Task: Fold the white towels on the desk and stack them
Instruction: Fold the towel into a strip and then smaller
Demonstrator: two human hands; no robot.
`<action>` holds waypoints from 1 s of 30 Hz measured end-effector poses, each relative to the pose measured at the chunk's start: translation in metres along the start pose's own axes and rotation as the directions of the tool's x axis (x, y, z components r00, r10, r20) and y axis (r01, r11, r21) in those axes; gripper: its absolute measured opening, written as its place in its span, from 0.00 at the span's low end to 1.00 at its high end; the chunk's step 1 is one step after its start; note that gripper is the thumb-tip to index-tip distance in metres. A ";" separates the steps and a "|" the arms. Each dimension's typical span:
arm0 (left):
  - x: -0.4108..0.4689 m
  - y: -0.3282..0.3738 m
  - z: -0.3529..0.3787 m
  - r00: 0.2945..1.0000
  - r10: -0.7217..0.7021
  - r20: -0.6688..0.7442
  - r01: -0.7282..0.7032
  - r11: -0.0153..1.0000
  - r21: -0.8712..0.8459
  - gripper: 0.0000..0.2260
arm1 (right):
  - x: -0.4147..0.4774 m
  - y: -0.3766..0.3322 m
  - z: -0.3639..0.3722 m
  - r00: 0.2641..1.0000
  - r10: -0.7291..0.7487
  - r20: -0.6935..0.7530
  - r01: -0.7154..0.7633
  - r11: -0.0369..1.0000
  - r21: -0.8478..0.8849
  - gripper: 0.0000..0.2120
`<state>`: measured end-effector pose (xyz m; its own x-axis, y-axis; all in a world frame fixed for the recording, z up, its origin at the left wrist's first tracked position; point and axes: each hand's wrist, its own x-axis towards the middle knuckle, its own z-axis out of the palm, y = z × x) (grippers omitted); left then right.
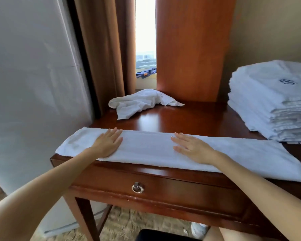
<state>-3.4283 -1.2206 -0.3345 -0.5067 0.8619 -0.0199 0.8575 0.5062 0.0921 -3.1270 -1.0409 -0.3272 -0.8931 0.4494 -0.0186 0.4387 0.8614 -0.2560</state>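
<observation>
A white towel [146, 146], folded into a long narrow strip, lies along the front edge of the wooden desk [189, 119]. My left hand [108, 143] presses flat on its left part, fingers straight. My right hand [191, 146] presses flat on its middle, fingers spread. A crumpled white towel [139, 103] lies at the back of the desk. At the right stands a tall stack of folded white towels [271, 101] with a dark emblem on the top one.
Brown curtains [102, 58] and a narrow window are behind the desk, beside an upright wooden panel [193, 49]. A white wall or door [33, 75] is close on the left. The desk drawer has a ring pull [137, 187].
</observation>
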 end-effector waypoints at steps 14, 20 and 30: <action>-0.007 0.296 0.024 0.848 0.530 -0.009 -0.529 0.846 -0.058 0.23 | -0.129 0.134 -0.043 0.932 0.303 -0.200 -0.319 0.946 -0.052 0.25; -0.022 0.379 0.042 0.871 0.490 -0.034 -0.491 0.869 -0.063 0.24 | -0.151 0.148 -0.032 0.899 0.406 -0.165 -0.402 0.914 0.059 0.24; -0.018 0.373 0.044 0.851 0.519 -0.077 -0.524 0.848 -0.076 0.23 | -0.212 0.193 -0.032 0.460 0.769 -0.444 -0.615 0.637 0.465 0.21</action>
<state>-3.0953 -1.0458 -0.3439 0.0073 0.9942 0.1074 0.9862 -0.0249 0.1637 -2.8503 -0.9625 -0.3413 -0.0299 0.9742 0.2238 0.7822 0.1622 -0.6015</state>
